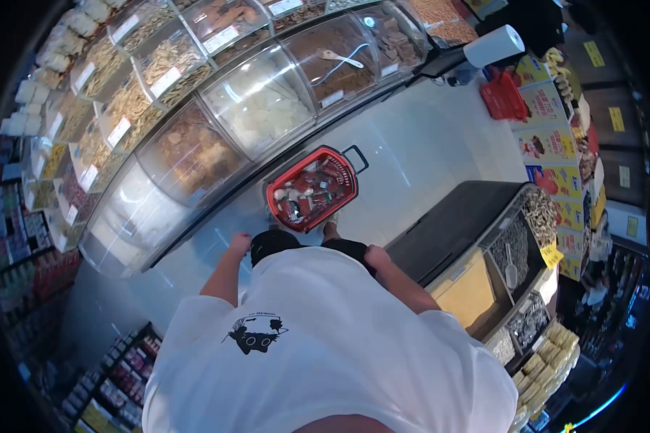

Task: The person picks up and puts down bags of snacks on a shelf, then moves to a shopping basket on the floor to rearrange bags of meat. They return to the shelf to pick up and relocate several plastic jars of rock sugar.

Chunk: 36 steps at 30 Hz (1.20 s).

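A: While I watch remotely, how are both hands?
B: Left hand and right hand flank the dark shorts; open or closed, I cannot tell. Beyond, the red basket stands before the feet; a careless step could tip it.

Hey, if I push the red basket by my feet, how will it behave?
The basket could feel fairly heavy, since many small goods cover its inside. Its slotted walls look like moulded plastic, so it should stay fairly stiff. The floor looks smooth and shiny, so it may slide readily.
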{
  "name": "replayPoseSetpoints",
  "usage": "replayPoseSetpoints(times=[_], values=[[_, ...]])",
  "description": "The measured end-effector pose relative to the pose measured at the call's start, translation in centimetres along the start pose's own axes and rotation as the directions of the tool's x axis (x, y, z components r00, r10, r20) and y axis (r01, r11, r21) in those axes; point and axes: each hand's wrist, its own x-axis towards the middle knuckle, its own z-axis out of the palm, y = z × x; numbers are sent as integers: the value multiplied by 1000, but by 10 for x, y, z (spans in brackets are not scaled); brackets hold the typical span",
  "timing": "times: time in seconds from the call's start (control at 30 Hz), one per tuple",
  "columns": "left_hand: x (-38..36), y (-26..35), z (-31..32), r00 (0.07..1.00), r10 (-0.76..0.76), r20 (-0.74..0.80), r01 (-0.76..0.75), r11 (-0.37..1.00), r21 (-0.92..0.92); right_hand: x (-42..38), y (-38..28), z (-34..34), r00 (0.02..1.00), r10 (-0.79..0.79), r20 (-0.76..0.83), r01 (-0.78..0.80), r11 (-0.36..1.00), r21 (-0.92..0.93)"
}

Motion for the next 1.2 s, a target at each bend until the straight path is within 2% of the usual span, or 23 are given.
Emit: replayPoseSetpoints(times=[0.07,0.1,0.13,0.17,0.23,0.37,0.4,0.43,0.47,0.57,0.63,0.7,0.73,0.77,0.8,0.87,0.93,1.0,1.07,1.1,1.13,1.17,1.2], values=[[-39,-44,29,990,-139,28,138,989,44,86,70,-18,957,-274,91,285,947,-146],[-50,-70,50,979,-193,68,185,977,105,130,106,-14,953,-294,69,302,920,-251],[-60,-91,66,971,-227,79,224,973,48,132,115,-38,974,-225,-10,218,952,-214],[-71,-105,79,962,-258,94,260,966,-6,132,115,-62,996,-53,-72,38,979,-198],[-105,-98,98,933,-339,121,354,923,-147,119,94,-111,980,131,-151,-148,983,-104],[-107,-114,124,952,-269,147,281,957,-72,165,91,-105,977,122,-174,-131,991,-38],[-94,-119,128,961,-248,121,228,961,153,168,80,-96,985,48,-164,-47,999,12],[-102,-95,122,984,-178,28,165,952,258,167,68,-85,988,-24,-155,34,998,59],[-94,-87,119,977,-214,19,200,938,283,163,52,-75,992,-21,-122,34,994,102],[-59,-66,118,968,-246,50,223,934,279,164,13,-10,996,-79,-50,85,989,119],[-36,-52,126,964,-248,93,219,944,249,157,-24,30,999,-37,11,36,996,79],[-11,-45,137,942,-295,161,223,907,358,160,-57,71,996,-62,67,60,997,39],[1,-44,143,904,-362,227,246,875,416,210,-7,156,995,-46,83,43,998,37],[9,-39,148,896,-375,239,251,870,424,256,23,254,911,-383,152,411,864,-291],[14,-34,152,880,-423,219,273,824,496,234,-12,226,914,-370,166,404,870,-283],[26,-44,167,849,-491,197,294,748,596,199,-133,158,980,-147,138,133,985,107],[36,-59,180,848,-502,168,339,759,556,221,-174,159,974,-175,145,150,974,168],[42,-59,186,877,-476,68,392,789,473,261,-191,187,960,-277,-40,279,935,221],[50,-64,186,891,-453,34,384,791,477,300,-214,206,961,-231,-152,224,973,-61],[50,-67,185,910,-415,-12,372,803,465,324,-219,214,988,-140,-62,138,990,-33],[49,-64,181,921,-385,-49,361,803,474,338,-223,217,975,-154,-159,152,988,-22],[48,-66,178,911,-410,-51,383,789,481,347,-228,214,974,-131,-185,141,989,44],[51,-67,175,913,-406,-43,373,788,489,354,-236,211,987,-68,-143,67,998,-10]])
